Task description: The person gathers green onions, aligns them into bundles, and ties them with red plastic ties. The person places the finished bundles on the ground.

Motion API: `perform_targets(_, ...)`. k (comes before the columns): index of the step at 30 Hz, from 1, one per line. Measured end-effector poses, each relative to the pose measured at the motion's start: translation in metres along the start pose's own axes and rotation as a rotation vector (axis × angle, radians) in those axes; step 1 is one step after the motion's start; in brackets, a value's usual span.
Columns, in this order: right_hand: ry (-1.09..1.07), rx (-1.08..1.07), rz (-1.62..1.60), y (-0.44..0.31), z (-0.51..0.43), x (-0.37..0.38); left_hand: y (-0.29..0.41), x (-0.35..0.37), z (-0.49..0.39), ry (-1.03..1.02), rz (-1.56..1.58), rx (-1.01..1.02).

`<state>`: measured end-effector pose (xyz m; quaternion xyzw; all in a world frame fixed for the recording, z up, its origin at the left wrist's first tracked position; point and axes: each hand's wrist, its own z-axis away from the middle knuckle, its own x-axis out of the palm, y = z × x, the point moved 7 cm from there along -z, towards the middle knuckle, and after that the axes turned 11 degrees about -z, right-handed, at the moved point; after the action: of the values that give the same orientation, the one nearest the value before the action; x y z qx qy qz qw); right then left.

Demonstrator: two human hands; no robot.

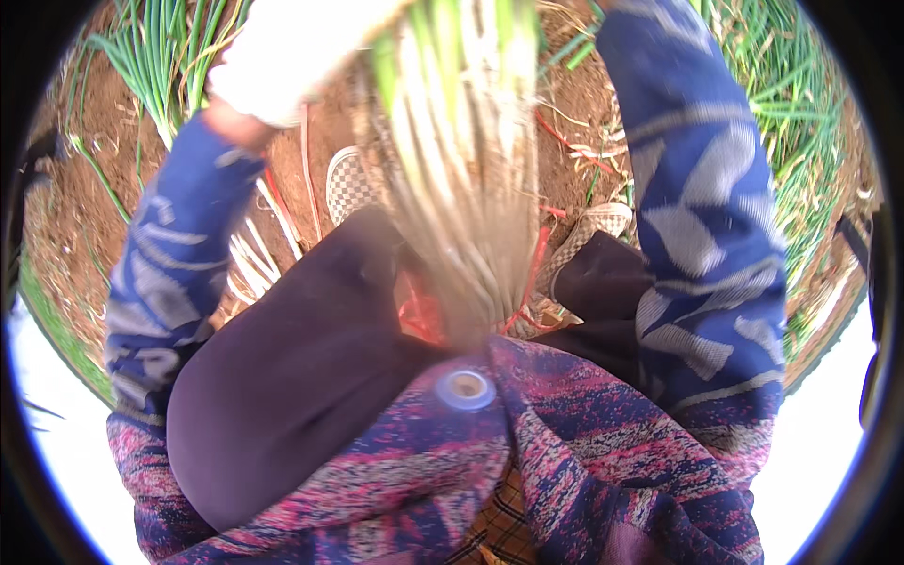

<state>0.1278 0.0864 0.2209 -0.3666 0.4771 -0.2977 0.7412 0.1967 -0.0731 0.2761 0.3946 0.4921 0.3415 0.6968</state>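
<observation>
A thick bunch of green onions point(466, 162) hangs before me, roots down towards my lap, blurred by motion. My left hand point(289, 56), overexposed and looking white, perhaps gloved, is at the top left beside the bunch's upper stalks; its fingers cannot be made out. The right sleeve point(699, 191) runs up to the top edge, where my right hand is out of view. Red ties point(424, 311) lie between my legs, below and beside the roots, and a red strip point(540, 261) runs along the bunch's right side.
Loose white onion stalks point(254, 261) lie on the brown soil point(282, 162) by my left leg. Green onions point(152, 63) lie at the upper left, and a large pile of green onions point(798, 141) lines the right. My checkered shoes point(349, 187) stand on the soil.
</observation>
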Motion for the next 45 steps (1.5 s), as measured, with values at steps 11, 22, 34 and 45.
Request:
perform_targets(11, -0.081, 0.126, -0.381, 0.059, -0.007, 0.004, -0.045, 0.054, -0.04, 0.55, -0.728, -0.055)
perform_targets(22, 0.857, -0.072, -0.285, 0.173, 0.092, 0.033, -0.131, 0.03, -0.105, 0.327, -1.063, -0.085)
perform_targets(34, 0.604, -0.071, -0.238, 0.023, 0.106, 0.099, -0.053, 0.025, -0.068, 0.126, -0.686, -0.179)
perform_targets(45, 0.665, 0.378, -0.868, 0.148, 0.08, 0.005, -0.04, 0.053, -0.064, 0.473, -1.095, -0.084)
